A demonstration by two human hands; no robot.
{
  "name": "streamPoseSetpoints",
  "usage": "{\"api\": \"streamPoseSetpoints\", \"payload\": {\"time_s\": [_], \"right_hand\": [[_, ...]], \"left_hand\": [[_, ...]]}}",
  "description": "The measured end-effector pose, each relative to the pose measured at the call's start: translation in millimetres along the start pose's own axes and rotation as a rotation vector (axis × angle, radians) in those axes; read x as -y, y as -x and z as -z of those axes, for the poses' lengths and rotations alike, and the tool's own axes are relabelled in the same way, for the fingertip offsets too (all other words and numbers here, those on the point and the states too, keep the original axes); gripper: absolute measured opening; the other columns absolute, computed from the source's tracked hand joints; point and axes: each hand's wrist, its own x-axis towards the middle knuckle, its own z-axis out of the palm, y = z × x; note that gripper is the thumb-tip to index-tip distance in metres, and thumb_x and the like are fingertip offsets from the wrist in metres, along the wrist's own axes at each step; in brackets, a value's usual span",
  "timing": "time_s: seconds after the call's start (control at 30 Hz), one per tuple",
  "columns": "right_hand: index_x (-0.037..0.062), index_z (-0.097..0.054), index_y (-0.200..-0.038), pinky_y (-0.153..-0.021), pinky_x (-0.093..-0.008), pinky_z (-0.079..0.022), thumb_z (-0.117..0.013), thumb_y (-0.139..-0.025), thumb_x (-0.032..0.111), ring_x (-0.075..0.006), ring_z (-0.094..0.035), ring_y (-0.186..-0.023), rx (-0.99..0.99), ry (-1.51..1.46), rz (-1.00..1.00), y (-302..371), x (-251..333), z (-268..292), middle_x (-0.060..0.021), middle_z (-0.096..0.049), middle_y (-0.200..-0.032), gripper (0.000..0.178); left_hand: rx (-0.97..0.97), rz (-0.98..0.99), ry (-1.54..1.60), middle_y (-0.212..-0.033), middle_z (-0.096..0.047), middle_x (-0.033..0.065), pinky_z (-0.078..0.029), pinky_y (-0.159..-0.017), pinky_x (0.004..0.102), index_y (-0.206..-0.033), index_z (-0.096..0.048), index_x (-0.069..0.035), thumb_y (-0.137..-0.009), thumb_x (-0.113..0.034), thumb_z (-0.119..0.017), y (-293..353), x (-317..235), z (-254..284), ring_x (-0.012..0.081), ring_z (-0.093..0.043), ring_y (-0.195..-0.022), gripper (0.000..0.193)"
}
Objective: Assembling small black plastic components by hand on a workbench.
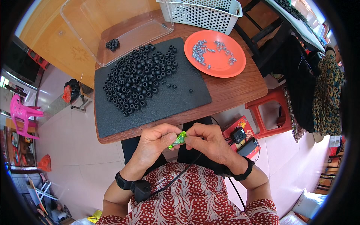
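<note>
Your bare left hand (155,142) and bare right hand (210,140) meet just below the centre of the frame, fingers curled, each thumb pinched toward its forefinger, fingertips close together. Your bare left forearm (115,195) angles in from lower left, your bare right forearm (257,183) from lower right.

On your side of the dark mat (180,101), your left hand (159,138) and right hand (210,144) pinch a small shiny green wrapper (179,140) between them. Black beads (138,78) crowd the mat. At its right edge, an orange plate (237,68) holds silvery pieces (199,52); beyond it stands a white perforated basket (202,17).
</note>
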Motion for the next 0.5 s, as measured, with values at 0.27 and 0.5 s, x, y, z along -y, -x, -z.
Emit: {"api": "streamPoseSetpoints", "payload": {"time_s": [0.27,0.5], "right_hand": [[-0.0045,-0.061,-0.079,-0.054,-0.0231,-0.042,-0.059,-0.081,0.009,-0.0064,-0.052,-0.064,0.082,0.076,-0.081,-4.3,8.3,6.2,-0.0032,-0.058,-0.069,0.014],[-0.0023,-0.058,-0.073,-0.053,-0.0298,-0.041,-0.059,-0.075,0.007,-0.0152,-0.051,-0.058,0.012,0.248,0.085,0.6,2.1,4.2,-0.0082,-0.053,-0.061,0.010]], "left_hand": [[0.052,0.099,-0.091,-0.083,-0.064,0.0068,-0.048,-0.066,0.0220,-0.092,-0.062,0.003,-0.087,-0.011,-0.061,-1.6,-11.6,-3.1,0.0098,-0.059,-0.072,0.016],[0.159,-0.030,-0.607,-0.076,-0.062,0.0022,-0.045,-0.061,0.0238,-0.085,-0.061,0.002,-0.083,-0.009,-0.063,-8.7,-19.4,-3.8,0.0103,-0.058,-0.067,0.012]]}}
